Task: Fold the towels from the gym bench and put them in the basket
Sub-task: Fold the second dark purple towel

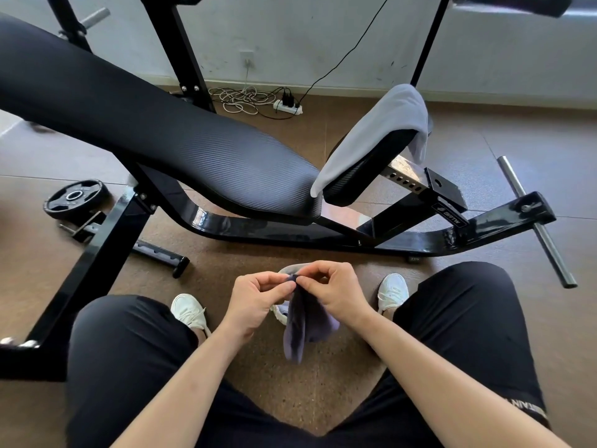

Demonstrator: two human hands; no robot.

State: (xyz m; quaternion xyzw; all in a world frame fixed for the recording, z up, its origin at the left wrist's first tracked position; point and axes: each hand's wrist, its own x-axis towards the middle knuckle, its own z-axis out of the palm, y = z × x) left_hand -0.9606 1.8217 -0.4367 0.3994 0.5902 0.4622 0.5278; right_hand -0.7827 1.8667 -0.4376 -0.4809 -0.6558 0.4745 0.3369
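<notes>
Floor [310, 392]; towel [303, 321] edge; left hand [255, 302], right hand [332, 292]

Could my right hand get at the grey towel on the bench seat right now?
Probably not yet: the right hand pinches the purple towel together with the left hand. Once it lets go, the path to the grey towel, draped over the seat pad ahead, looks open.

black weight plate [76, 199] flat on brown floor [533, 150], left. notched black bar [160, 255] lying nearby. white power strip [287, 106] by wall [290, 33]; coiled white cable [240, 98] beside it; black cable [352, 50] rising from strip.
</notes>
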